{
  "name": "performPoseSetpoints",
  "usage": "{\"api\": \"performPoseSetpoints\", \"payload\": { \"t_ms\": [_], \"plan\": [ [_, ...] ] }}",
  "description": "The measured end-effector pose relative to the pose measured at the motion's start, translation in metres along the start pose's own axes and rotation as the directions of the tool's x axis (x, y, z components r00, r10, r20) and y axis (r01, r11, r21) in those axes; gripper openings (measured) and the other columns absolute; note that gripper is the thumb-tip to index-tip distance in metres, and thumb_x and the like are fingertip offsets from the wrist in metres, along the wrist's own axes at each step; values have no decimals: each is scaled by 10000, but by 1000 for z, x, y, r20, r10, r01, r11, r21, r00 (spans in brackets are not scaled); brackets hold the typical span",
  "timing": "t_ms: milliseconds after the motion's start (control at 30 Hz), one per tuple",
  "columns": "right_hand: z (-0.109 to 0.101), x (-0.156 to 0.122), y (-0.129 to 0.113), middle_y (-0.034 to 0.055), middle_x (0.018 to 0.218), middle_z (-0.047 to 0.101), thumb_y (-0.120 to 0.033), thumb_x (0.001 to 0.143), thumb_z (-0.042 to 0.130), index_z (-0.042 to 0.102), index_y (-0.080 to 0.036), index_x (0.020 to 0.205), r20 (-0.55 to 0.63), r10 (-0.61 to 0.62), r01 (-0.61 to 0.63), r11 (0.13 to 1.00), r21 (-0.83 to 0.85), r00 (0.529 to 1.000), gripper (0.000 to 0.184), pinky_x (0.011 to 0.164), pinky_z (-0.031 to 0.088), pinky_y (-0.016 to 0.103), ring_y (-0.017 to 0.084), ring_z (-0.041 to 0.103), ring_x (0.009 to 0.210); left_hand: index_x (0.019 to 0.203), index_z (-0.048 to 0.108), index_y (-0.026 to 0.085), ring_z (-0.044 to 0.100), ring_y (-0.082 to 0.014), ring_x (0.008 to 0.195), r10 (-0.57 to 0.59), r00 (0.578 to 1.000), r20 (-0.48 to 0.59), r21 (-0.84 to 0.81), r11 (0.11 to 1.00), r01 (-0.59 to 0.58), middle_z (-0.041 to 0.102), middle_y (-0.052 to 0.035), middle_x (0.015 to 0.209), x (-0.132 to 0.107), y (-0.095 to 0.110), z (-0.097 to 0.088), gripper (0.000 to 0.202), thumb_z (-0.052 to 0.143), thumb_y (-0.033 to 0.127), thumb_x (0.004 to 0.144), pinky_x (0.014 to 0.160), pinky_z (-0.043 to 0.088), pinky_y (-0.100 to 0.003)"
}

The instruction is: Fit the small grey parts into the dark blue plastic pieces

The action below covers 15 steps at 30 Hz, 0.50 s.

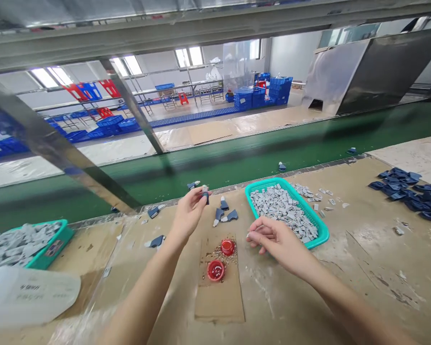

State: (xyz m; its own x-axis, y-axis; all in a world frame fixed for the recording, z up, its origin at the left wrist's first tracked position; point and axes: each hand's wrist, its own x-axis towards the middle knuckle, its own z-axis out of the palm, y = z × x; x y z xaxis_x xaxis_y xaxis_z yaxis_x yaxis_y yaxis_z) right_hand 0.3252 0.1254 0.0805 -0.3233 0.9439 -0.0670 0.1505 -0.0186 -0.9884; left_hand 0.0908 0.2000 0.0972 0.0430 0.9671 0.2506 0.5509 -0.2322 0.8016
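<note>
My left hand (189, 213) is closed in a pinch on a small dark blue plastic part (205, 195) with a pale tip, held up near the conveyor edge. Fingers curled and pressed together, my right hand (273, 238) is beside a teal basket (322, 232) of small grey plastic pieces (282, 206). A tiny pale thing may be at its fingertips, too small to name. Between the hands, two small red cups (216, 271) rest on a strip of cardboard (219, 304) among scattered bits. Several dark blue parts with pale tips (232, 215) lie just beyond.
A green conveyor belt (208, 165) crosses behind the table, carrying a few blue parts (281, 166). Another teal basket (59, 242) of grey pieces stands left, near a white sheet (28, 297). Dark blue parts (416, 191) are heaped right. A metal post (132, 103) rises beyond.
</note>
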Motion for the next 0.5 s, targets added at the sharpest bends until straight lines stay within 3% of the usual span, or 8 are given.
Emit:
{"api": "performPoseSetpoints", "payload": {
  "t_ms": [67, 133, 267, 400, 500],
  "plan": [
    [13, -1, 2, 29, 826, 665, -329, 859, 551, 618, -212, 832, -35, -51, 46, 989, -139, 998, 138, 645, 475, 280, 177, 613, 772, 1180, 528, 172, 563, -210, 1130, -47, 997, -63, -136, 990, 38, 612, -116, 1208, -47, 11, -20, 349, 478, 351, 885, 939, 473, -341],
    [25, -1, 4, 28, 816, 664, -329, 857, 550, 640, -211, 826, -80, -68, 51, 978, -203, 994, 152, 648, 471, 287, 174, 607, 746, 1151, 560, 190, 564, -208, 1130, -190, 968, -161, -331, 935, 128, 627, -100, 1192, -91, 20, -33, 356, 584, 346, 832, 961, 462, -327],
    [42, 3, 12, 48, 787, 681, -364, 823, 596, 641, -180, 833, -156, -2, -10, 997, -81, 988, 190, 640, 502, 299, 185, 636, 708, 998, 617, 200, 638, -171, 995, -445, 820, -358, -543, 814, 205, 699, -54, 1028, -157, 21, -39, 351, 749, 300, 689, 867, 506, -206],
    [52, 7, 18, 65, 723, 694, -396, 772, 657, 630, -159, 828, -140, 87, -77, 994, 75, 986, 245, 518, 483, 267, 197, 658, 643, 873, 605, 198, 676, -141, 870, -614, 679, -403, -671, 702, 236, 726, -22, 884, -195, 10, -29, 354, 814, 279, 599, 794, 517, -148],
    [58, 9, 21, 71, 692, 693, -416, 757, 671, 634, -147, 815, -142, 111, -98, 991, 93, 984, 277, 477, 461, 251, 181, 636, 598, 859, 595, 193, 677, -164, 889, -687, 633, -358, -728, 629, 271, 729, -32, 882, -206, 11, -19, 378, 826, 289, 576, 806, 524, -174]
  ]
}}
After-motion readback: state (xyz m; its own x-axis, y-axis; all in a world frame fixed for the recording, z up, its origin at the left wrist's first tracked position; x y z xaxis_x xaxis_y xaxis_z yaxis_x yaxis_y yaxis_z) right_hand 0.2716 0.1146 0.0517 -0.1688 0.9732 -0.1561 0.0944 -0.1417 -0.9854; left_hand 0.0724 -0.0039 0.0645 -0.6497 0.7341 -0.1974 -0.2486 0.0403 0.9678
